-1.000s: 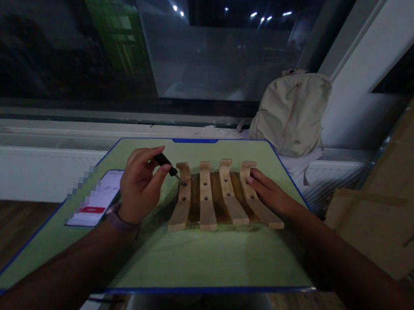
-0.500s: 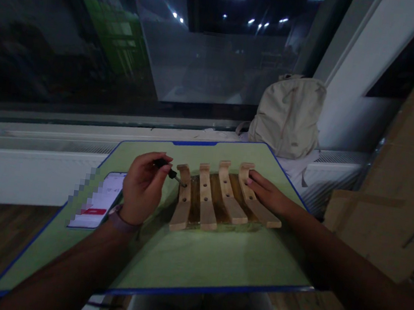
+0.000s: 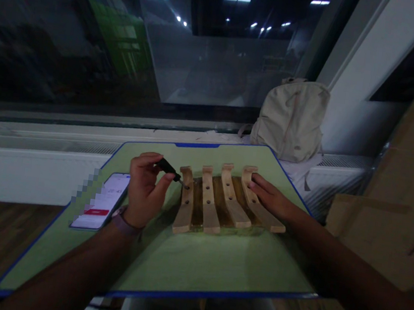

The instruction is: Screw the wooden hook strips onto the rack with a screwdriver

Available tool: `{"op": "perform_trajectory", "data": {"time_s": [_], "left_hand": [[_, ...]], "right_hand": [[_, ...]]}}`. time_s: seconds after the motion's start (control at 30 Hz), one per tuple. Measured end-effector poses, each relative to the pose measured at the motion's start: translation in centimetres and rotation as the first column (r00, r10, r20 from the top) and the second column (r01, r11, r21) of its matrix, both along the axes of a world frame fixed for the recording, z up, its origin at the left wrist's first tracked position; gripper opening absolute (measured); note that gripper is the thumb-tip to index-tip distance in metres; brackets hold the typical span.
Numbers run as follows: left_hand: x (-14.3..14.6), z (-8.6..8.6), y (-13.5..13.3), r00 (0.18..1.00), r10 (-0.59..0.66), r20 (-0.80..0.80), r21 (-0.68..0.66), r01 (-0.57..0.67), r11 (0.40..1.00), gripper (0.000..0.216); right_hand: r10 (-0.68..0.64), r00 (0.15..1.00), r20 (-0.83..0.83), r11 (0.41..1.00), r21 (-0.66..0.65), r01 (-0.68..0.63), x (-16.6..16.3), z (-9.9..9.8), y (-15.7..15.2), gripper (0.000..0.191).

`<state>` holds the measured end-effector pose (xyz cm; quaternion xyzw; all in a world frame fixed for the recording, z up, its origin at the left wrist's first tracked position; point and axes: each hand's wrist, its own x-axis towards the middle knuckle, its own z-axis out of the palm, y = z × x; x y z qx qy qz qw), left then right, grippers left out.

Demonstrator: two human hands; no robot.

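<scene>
A wooden rack made of several curved slats on a darker board lies on a green mat with a blue edge. My left hand pinches a small black-handled screwdriver, whose tip touches the upper hole of the leftmost slat. My right hand lies flat on the rightmost slat, fingers stretched out, pressing it down.
A phone with a lit screen lies on the mat's left side. A beige backpack leans at the window behind. A cardboard box stands at the right. A white sill runs along the dark window.
Both hands stay in place on the rack; the screwdriver's handle has turned slightly in my left fingers. The view has shifted a little.
</scene>
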<state>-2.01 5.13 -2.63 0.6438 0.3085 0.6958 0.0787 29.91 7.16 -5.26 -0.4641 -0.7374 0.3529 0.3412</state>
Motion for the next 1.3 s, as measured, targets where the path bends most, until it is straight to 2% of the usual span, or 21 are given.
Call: {"op": "perform_trajectory", "data": {"time_s": [0.13, 0.3, 0.43, 0.5, 0.63, 0.7, 0.83, 0.9, 1.03, 1.2, 1.3], "left_hand": [[0.0, 0.1, -0.2, 0.996, 0.08, 0.044, -0.034, -0.078, 0.996, 0.031], [0.6, 0.3, -0.9, 0.999, -0.038, -0.009, -0.072, 0.037, 0.997, 0.04], [0.4, 0.1, -1.2, 0.995, -0.03, -0.091, -0.072, 0.023, 0.997, 0.03], [0.1, 0.3, -1.2, 0.99, 0.028, -0.135, -0.038, -0.033, 0.999, 0.029], [-0.4, 0.9, -1.1, 0.938, 0.259, -0.228, 0.13, -0.235, 0.963, 0.024], [-0.2, 1.0, -1.1, 0.93, 0.294, -0.223, 0.114, -0.275, 0.955, 0.024], [0.3, 0.4, -1.0, 0.991, 0.112, -0.074, -0.02, -0.113, 0.993, 0.039], [0.4, 0.0, -1.0, 0.998, 0.04, -0.047, -0.044, -0.042, 0.998, 0.036], [0.1, -0.3, -0.8, 0.995, 0.011, -0.104, -0.039, -0.015, 0.999, 0.028], [-0.2, -0.1, -0.1, 0.995, 0.077, -0.064, 0.099, -0.07, 0.993, 0.031], [0.1, 0.0, -0.2, 0.999, 0.041, -0.022, 0.004, -0.041, 0.999, 0.028]], "right_hand": [[-0.019, 1.0, -0.004, 1.0, -0.021, 0.019, -0.1, 0.2, -0.2, 0.037], [0.008, 1.0, 0.01, 1.0, -0.016, -0.008, 0.0, 0.2, -0.2, 0.039], [0.013, 1.0, 0.01, 1.0, -0.009, -0.013, 0.0, 0.3, -0.3, 0.038], [0.006, 1.0, 0.008, 1.0, -0.003, -0.006, 0.0, 0.3, -0.3, 0.037], [0.007, 1.0, 0.011, 1.0, 0.009, -0.007, 0.0, 0.1, -0.1, 0.035], [0.017, 1.0, 0.013, 1.0, 0.024, -0.017, 0.0, 0.1, -0.1, 0.035], [0.023, 1.0, 0.009, 1.0, 0.017, -0.023, -0.1, 0.3, -0.1, 0.035], [0.009, 1.0, 0.0, 1.0, 0.008, -0.009, -0.1, 0.4, -0.2, 0.034], [-0.01, 1.0, 0.011, 1.0, -0.007, 0.01, -0.2, 0.5, -0.3, 0.035], [0.004, 1.0, 0.026, 1.0, 0.004, -0.004, -0.1, 0.4, -0.2, 0.039], [-0.009, 0.999, 0.036, 1.0, -0.001, 0.009, -0.1, 0.3, -0.2, 0.039]]}}
